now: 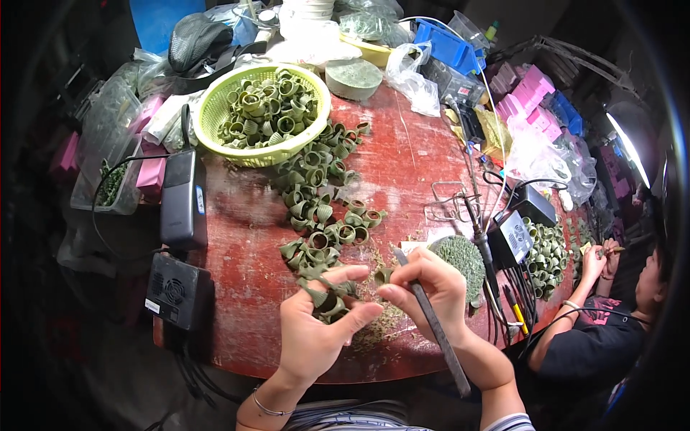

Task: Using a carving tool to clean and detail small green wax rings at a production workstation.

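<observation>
My left hand (pixel 310 337) is curled around several small olive-green ribbed rings (pixel 330 305), thumb and fingers pointing toward the right hand. A long, flat, dark grey file-like bar (pixel 444 348) lies across my right hand (pixel 440 287), its lower end sticking out past the wrist. Between the thumb and forefinger of that same hand is a single green ring (pixel 383 276). Loose green rings (pixel 316 201) spread over the red table (pixel 244 287) just beyond my hands. Farther back, a yellow-green plastic basket (pixel 206 136) is heaped with similar rings.
Shavings (pixel 381 327) litter the wood under my hands. A round green speckled block (pixel 460 262) and cables stand right; another round block (pixel 353 77) is at the back. Dark boxes (pixel 180 291) sit at the left edge. At far right a person (pixel 600 330) works beside more rings.
</observation>
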A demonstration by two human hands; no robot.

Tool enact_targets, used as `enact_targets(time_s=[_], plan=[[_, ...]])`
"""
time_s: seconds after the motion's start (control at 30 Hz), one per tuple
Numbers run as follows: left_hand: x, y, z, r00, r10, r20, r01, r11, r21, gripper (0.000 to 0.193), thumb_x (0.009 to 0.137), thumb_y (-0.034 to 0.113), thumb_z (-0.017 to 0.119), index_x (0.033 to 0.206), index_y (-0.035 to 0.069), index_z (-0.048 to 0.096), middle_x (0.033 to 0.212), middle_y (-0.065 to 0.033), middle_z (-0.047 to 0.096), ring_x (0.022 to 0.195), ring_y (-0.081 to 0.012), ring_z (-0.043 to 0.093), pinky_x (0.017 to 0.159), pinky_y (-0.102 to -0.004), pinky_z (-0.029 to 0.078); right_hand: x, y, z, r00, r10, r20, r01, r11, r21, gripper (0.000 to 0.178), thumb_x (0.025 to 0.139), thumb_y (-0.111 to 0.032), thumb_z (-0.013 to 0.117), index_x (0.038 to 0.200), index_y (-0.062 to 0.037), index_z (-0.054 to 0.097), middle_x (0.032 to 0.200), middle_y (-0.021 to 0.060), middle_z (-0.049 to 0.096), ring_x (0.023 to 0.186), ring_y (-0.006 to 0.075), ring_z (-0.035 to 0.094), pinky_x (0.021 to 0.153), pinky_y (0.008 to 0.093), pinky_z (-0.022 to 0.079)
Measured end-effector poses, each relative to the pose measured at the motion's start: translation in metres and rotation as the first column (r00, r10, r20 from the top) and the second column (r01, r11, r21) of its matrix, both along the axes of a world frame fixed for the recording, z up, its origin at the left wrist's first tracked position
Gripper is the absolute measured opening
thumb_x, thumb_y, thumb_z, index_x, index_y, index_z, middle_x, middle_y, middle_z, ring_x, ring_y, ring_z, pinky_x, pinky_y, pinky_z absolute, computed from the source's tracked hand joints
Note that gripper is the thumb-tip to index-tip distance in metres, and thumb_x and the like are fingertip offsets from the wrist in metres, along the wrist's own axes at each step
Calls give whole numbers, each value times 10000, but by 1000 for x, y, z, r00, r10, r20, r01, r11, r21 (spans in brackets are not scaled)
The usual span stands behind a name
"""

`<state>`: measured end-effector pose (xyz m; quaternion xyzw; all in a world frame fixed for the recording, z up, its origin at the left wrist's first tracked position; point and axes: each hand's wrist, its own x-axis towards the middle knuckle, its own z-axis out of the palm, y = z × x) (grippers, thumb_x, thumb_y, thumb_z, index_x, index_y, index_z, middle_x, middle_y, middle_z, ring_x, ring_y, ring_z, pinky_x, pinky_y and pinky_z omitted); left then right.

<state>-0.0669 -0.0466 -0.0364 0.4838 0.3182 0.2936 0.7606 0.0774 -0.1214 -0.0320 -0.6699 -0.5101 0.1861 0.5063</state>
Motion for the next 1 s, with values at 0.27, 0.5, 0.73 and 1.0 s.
enact_targets(time_s=[0.27, 0.5, 0.73, 1.0], plan=[[8, -8, 0, 991, -128, 26, 128, 992, 14, 330, 768, -3, 655, 1090, 2, 585, 773, -31, 635, 580, -34, 539, 463, -176, 429, 5, -19, 7, 997, 37, 72, -51, 978, 204, 226, 721, -50, 683, 942, -21, 649, 726, 74, 562, 588, 131, 545, 495, 233, 424], [10, -10, 6, 991, -115, 63, 111, 992, 56, 364, 775, -49, 619, 1131, -21, 547, 852, -74, 641, 627, -65, 581, 473, -183, 451, 8, -42, 11, 991, 113, -72, -102, 984, 145, 309, 773, -119, 672, 1047, 8, 609, 649, 92, 623, 566, 146, 611, 514, 238, 478], [8, -10, 2, 995, -100, -27, 104, 969, 222, 363, 772, -20, 634, 1126, 1, 558, 835, -53, 665, 570, -40, 567, 479, -176, 448, -1, -36, 8, 952, 126, -278, -79, 982, 174, 192, 755, -137, 689, 886, -6, 640, 707, 107, 656, 583, 191, 641, 513, 260, 494], [5, -8, 2, 984, -145, -99, 170, 929, 330, 360, 774, -36, 621, 1127, 4, 561, 699, -4, 624, 514, -26, 530, 451, -175, 418, 4, -36, 6, 914, 183, -362, -138, 979, 147, 169, 744, -44, 677, 906, -18, 637, 789, 125, 661, 639, 211, 648, 561, 282, 512]])
